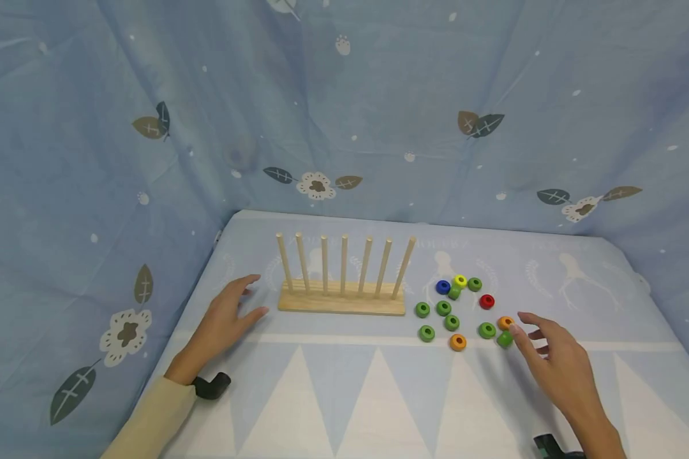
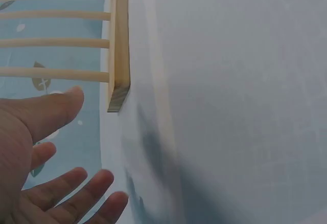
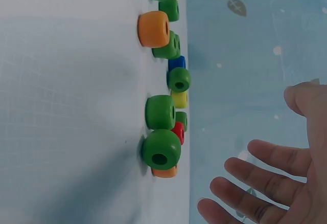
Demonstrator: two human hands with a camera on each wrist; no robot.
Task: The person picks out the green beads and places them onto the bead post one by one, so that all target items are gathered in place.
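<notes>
A wooden peg rack [image 1: 341,305] with a row of upright pegs stands mid-table. Just left of it my left hand [image 1: 225,319] hovers, fingers relaxed and holding nothing; in the left wrist view its thumb is near the end of the rack's base [image 2: 120,55]. My right hand [image 1: 559,360] is over the right side, fingers apart with nothing between them. Closest to it are an orange bead [image 1: 506,323] and a green bead [image 1: 505,339]. Farther left lie several more green beads [image 1: 444,308], another orange bead [image 1: 458,343], a red bead [image 1: 487,301], a blue bead [image 1: 443,287] and a yellow bead [image 1: 460,281].
Blue patterned cloth [image 1: 379,115] hangs behind and at both sides of the table. A pale cloth with triangles [image 1: 373,401] covers the tabletop. Black wrist mounts [image 1: 212,386] show by both wrists.
</notes>
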